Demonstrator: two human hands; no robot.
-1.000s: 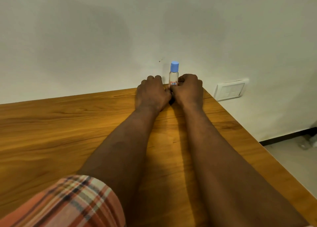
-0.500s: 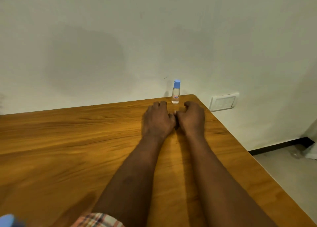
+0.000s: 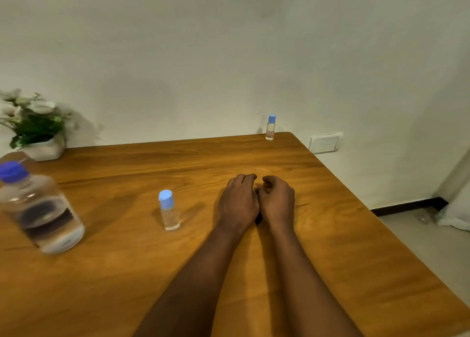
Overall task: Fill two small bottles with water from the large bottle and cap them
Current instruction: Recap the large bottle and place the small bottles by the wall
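Note:
A small clear bottle [image 3: 270,127] with a blue cap and a label stands at the far right corner of the wooden table [image 3: 127,273], by the wall. A second small capped bottle [image 3: 168,210] stands mid-table, left of my hands. The large clear bottle [image 3: 38,209], blue-capped and part full of water, stands at the left edge, blurred. My left hand [image 3: 237,202] and my right hand [image 3: 277,200] rest side by side on the table, fingers curled, holding nothing, well short of the far bottle.
A white pot with green leaves and white flowers [image 3: 35,128] sits at the back left against the wall. A wall socket plate [image 3: 325,142] is beyond the table's right corner. The table's right edge drops to a tiled floor [image 3: 419,247].
Both hands let go of the far labelled bottle and drew back toward me. The view widened, bringing the second small bottle, the large bottle and the plant into sight.

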